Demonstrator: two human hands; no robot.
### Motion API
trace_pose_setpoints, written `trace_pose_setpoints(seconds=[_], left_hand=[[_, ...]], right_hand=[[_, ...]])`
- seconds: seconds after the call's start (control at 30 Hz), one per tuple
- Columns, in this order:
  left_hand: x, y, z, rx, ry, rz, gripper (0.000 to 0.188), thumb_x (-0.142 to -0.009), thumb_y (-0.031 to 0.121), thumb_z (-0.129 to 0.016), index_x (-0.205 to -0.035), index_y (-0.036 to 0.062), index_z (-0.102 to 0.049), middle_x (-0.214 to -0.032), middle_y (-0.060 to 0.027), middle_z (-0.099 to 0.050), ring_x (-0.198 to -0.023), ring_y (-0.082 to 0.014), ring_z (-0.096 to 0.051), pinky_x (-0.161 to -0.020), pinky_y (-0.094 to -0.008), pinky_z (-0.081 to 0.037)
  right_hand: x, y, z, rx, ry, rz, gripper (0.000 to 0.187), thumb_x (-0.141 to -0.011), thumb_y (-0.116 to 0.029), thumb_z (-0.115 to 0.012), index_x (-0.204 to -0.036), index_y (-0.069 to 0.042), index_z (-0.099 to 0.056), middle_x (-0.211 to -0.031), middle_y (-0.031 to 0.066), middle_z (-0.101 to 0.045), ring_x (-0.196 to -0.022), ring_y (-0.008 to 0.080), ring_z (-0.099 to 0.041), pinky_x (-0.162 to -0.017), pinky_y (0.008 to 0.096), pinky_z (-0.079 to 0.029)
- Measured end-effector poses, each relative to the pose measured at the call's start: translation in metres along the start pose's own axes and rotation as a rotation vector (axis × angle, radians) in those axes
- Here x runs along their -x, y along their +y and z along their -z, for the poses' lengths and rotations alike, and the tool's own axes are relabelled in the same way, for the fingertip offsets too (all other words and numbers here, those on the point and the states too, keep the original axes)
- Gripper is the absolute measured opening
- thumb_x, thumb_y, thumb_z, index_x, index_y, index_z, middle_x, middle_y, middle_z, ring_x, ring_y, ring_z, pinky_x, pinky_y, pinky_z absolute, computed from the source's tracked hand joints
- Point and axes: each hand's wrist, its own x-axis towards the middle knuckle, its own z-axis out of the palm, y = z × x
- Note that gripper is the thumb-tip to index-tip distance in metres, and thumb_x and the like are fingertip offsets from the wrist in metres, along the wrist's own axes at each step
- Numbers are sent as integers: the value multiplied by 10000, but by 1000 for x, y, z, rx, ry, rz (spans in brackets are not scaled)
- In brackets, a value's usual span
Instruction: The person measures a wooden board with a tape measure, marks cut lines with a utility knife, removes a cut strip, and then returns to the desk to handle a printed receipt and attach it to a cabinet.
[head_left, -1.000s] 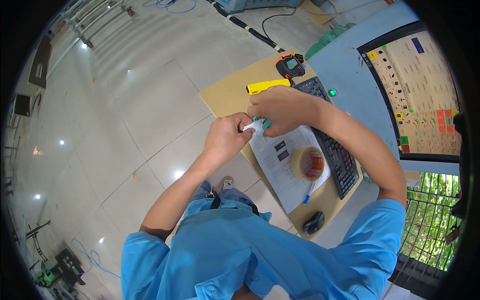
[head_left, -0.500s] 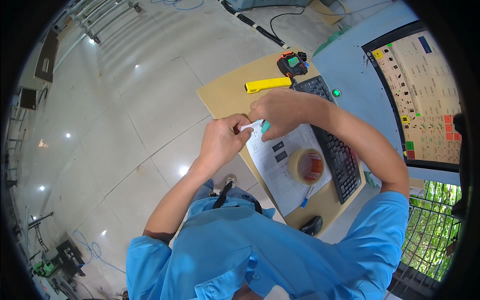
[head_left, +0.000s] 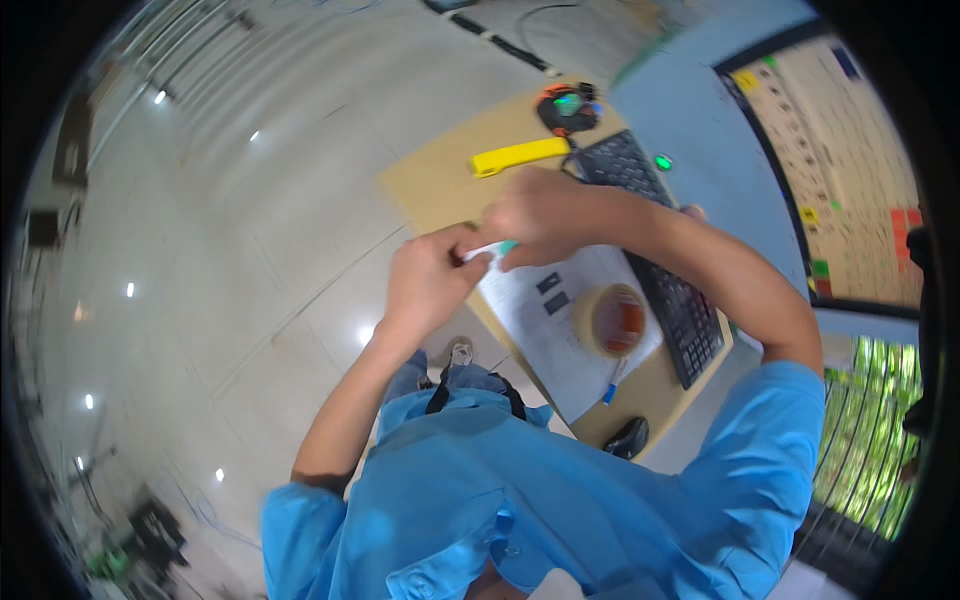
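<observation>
Thumb and fingers of my left hand [head_left: 428, 278] pinch the far-left corner of the printed paper sheets [head_left: 530, 310] on the small desk. My right hand [head_left: 540, 215] is closed beside it, its fingers around a small teal object [head_left: 507, 247]. Only a bit of that object shows, too little to tell its kind. Both hands meet at the paper's corner, and their fingertips are blurred. On the sheets lies a roll of tape [head_left: 590, 320], with a blue-ended pen [head_left: 613, 385] just nearer to me.
A black keyboard [head_left: 690, 335] runs along the desk's right side, with a black mouse [head_left: 628, 438] at the near end. Beyond my hands lie a yellow bar-shaped tool [head_left: 520, 157] and a black-and-orange device [head_left: 568, 108]. A monitor [head_left: 840, 180] stands at the right.
Both hands have shifted slightly left in the picture, staying together at the paper's corner. Less of the teal object shows. The whole view has moved a little and is blurred.
</observation>
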Motion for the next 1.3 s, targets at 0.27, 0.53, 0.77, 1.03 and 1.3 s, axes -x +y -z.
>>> trace_pose_setpoints(seconds=[0.27, 0.53, 0.77, 1.03, 1.3], left_hand=[[-20, 6, -4, -7, -118, -190, 181, -920, 109, -692, -1012, -45, -717, -732, -24, -619, -652, -96, -534, -589, -278, -446], [-41, -3, -6, 13, -214, -169, 169, -962, 114, -686, -883, -33, -662, -738, -3, -602, -677, -65, -496, -618, -239, -414], [-40, -6, -14, -15, -146, -230, 147, -952, 87, -702, -872, -22, -644, -732, -15, -621, -683, -75, -539, -646, -246, -452], [-35, -5, -8, -46, -78, -263, 93, -957, 67, -682, -972, -19, -650, -817, -30, -654, -742, -92, -577, -697, -258, -479], [-23, -9, -9, 33, -45, -268, 115, -969, 62, -662, -1023, -39, -651, -874, -46, -661, -811, -103, -591, -767, -265, -496]], right_hand=[[54, -48, 51, -22, 393, -549, 462, -821, -344, -746, -1114, -6, -635, -972, 198, -705, -913, 401, -684, -765, 475, -530], [262, -207, 70, -262, 1271, -836, 426, -941, -336, -750, -1268, -77, -662, -1108, 122, -701, -875, 175, -701, -803, 345, -550], [440, -257, 73, 576, 1381, -1540, 323, -961, -341, -688, -1079, -41, -663, -893, 80, -647, -768, 173, -557, -699, 346, -451], [498, -203, 83, 485, 1069, -1685, 347, -900, -376, -753, -1004, -51, -692, -769, 113, -653, -717, 215, -637, -654, 377, -477], [539, -178, 77, 851, 1014, -1704, 400, -876, -462, -724, -1058, -105, -728, -803, 155, -698, -792, 337, -702, -745, 441, -533]])
